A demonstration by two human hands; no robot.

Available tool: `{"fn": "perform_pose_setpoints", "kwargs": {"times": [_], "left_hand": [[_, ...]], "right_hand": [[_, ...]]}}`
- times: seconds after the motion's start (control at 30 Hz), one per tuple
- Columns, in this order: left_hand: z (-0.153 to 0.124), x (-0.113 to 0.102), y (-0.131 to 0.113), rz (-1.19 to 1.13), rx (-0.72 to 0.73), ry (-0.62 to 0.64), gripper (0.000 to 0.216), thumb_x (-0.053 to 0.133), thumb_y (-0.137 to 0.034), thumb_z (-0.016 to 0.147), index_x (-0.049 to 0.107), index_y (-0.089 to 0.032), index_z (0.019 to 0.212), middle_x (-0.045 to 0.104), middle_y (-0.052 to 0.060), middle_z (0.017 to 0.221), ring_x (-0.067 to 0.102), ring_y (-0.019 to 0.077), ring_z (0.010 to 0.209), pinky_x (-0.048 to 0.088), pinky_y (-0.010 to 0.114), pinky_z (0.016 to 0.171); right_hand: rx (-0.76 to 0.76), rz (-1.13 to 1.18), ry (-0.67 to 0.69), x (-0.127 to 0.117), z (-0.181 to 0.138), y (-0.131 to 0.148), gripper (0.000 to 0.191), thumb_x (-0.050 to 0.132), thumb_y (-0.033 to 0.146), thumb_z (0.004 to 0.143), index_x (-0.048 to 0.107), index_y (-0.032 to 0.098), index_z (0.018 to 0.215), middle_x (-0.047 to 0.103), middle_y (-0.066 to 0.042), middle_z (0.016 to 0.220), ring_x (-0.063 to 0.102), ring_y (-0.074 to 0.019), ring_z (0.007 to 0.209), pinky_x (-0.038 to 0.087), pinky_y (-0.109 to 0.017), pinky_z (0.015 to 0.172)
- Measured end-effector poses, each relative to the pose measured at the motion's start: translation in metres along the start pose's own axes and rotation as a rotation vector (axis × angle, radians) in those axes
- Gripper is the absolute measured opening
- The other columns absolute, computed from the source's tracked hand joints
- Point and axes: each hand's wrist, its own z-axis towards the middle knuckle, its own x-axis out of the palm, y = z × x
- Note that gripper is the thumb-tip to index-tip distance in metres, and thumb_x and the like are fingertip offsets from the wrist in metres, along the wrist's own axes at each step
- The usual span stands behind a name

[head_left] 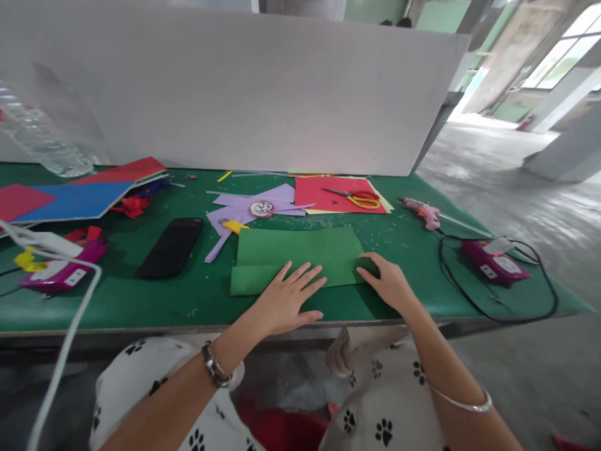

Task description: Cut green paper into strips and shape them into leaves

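A folded green paper sheet (291,254) lies on the green table (141,300) in front of me. My left hand (286,300) rests flat on its near edge, fingers spread and open. My right hand (387,282) presses its fingertips on the sheet's right corner, fingers bent, with nothing wrapped in them. A bracelet watch sits on my left wrist and a thin bangle on my right.
Behind the sheet lie purple paper pieces (253,213), a tape roll (261,208), red paper (335,195) with scissors (359,198), and a pink glue gun (425,213) with a black cable. A black phone (171,247) lies left, beside coloured sheets (75,197) and a water bottle (37,134).
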Motion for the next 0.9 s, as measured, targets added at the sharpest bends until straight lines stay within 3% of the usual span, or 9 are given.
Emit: {"fn": "perform_pose_setpoints", "kwargs": {"times": [0.1,0.2,0.37,0.6,0.7,0.8,0.9], "left_hand": [[0.001,0.0,0.004,-0.027,0.0,0.013,0.061,0.022,-0.057,0.082,0.024,-0.022,0.133,0.023,0.005,0.141,0.019,0.0229,0.129,0.016,0.046,0.103],[0.003,-0.002,0.008,-0.043,0.018,0.032,0.058,0.021,-0.056,0.082,0.024,-0.025,0.132,0.024,0.005,0.14,0.02,0.0229,0.129,0.017,0.046,0.103],[-0.001,-0.008,0.014,-0.059,0.058,0.093,0.057,0.026,-0.057,0.081,0.025,-0.03,0.131,0.021,0.004,0.141,0.017,0.0271,0.129,0.01,0.057,0.1],[-0.037,-0.01,0.033,-0.069,-0.017,0.128,0.062,0.021,-0.063,0.078,0.02,-0.033,0.132,0.017,-0.002,0.142,0.015,0.0247,0.13,0.007,0.058,0.1],[-0.056,-0.009,0.039,-0.044,-0.084,0.119,0.065,0.022,-0.065,0.076,0.021,-0.032,0.132,0.018,-0.001,0.141,0.015,0.0264,0.13,0.01,0.059,0.099],[-0.067,-0.008,0.04,-0.02,-0.136,0.105,0.068,0.024,-0.066,0.075,0.022,-0.03,0.132,0.02,0.001,0.141,0.016,0.029,0.129,0.014,0.061,0.097],[-0.069,-0.006,0.038,-0.001,-0.15,0.088,0.067,0.024,-0.066,0.075,0.024,-0.029,0.131,0.022,0.002,0.14,0.018,0.0293,0.128,0.015,0.061,0.097]], "right_hand": [[0.051,-0.088,-0.005,0.0,-0.001,-0.001,0.011,0.046,0.025,0.074,0.053,0.019,0.079,0.06,-0.003,0.061,0.057,-0.0177,0.054,0.041,-0.027,0.05],[0.03,-0.193,-0.031,0.005,-0.002,0.0,0.012,0.043,0.021,0.075,0.053,0.017,0.08,0.062,-0.006,0.066,0.059,-0.0202,0.061,0.042,-0.03,0.055],[-0.004,-0.315,-0.062,0.01,-0.005,0.004,0.014,0.038,0.017,0.078,0.051,0.018,0.084,0.063,-0.007,0.071,0.06,-0.0209,0.065,0.042,-0.032,0.059],[0.047,-0.38,-0.001,0.005,-0.005,0.008,0.018,0.039,0.015,0.079,0.052,0.015,0.091,0.064,-0.007,0.067,0.061,-0.021,0.065,0.044,-0.031,0.058],[0.041,-0.469,-0.047,0.004,-0.004,0.016,0.031,0.037,0.012,0.079,0.049,0.013,0.107,0.065,-0.012,0.085,0.061,-0.0237,0.077,0.045,-0.036,0.065],[-0.069,-0.536,-0.106,0.01,-0.005,0.037,0.044,0.031,0.007,0.08,0.04,0.013,0.123,0.054,-0.017,0.116,0.05,-0.027,0.107,0.036,-0.047,0.086],[-0.317,-0.404,0.057,0.026,-0.011,0.07,0.044,0.029,0.014,0.084,0.036,0.013,0.127,0.042,-0.013,0.13,0.038,-0.0214,0.119,0.031,-0.043,0.096]]}}
